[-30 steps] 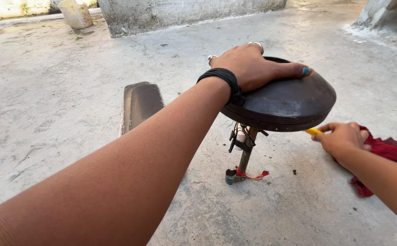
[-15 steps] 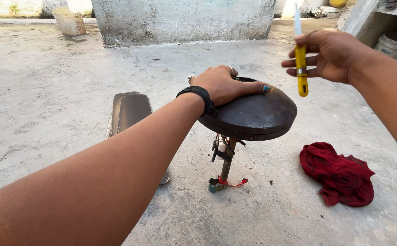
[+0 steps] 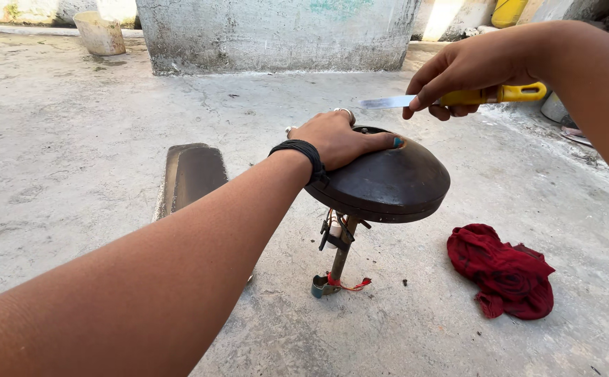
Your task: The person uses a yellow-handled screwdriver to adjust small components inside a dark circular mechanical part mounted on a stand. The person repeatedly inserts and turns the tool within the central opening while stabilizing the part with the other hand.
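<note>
Left hand (image 3: 339,143) lay flat atop dark dome-shaped fan housing (image 3: 388,183), propped on its rod upon the concrete floor (image 3: 74,174); right hand (image 3: 468,70) gripped yellow-handled knife (image 3: 451,98). Looked stiff, heavy, top-weighted; best held by rim. Since earlier: knife swung from upright to level.

outdoor work yard. bare cracked concrete floor (image 3: 74,139) and stained concrete wall (image 3: 276,35). plastic bucket (image 3: 100,32) stands nearby.

Open concrete floor (image 3: 81,160) around red rag (image 3: 503,272)
</note>
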